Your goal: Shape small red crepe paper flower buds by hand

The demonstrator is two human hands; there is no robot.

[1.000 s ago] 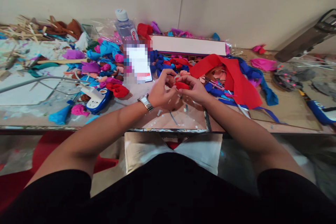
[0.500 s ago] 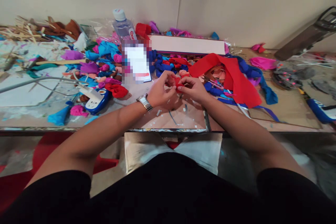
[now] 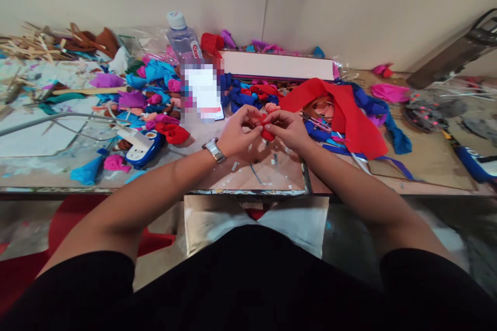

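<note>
Between my two hands, above the near edge of the table, is a small bunched red crepe-paper piece (image 3: 267,132) with a pale end pointing down. My left hand (image 3: 244,129) pinches it from the left, thumb and forefinger closed on its edge. From the right, my right hand (image 3: 289,129) grips the same piece with thumb and fingers. The fingers partly cover it, so its full shape is hidden. A long red crepe-paper strip (image 3: 351,119) arches over scissors and several coloured scraps just right of my right hand.
Left of my hands stand a phone (image 3: 207,93), a clear bottle (image 3: 184,44) and a power strip (image 3: 145,150) with a cable. Coloured paper pieces (image 3: 155,75) lie heaped behind it. A long white box (image 3: 277,65) sits at the back, and a dark tumbler (image 3: 446,57) at far right.
The red piece has turned between my fingers and more of it shows below them, including its pale end. My right hand's fingers have shifted slightly; both arms stay nearly in place.
</note>
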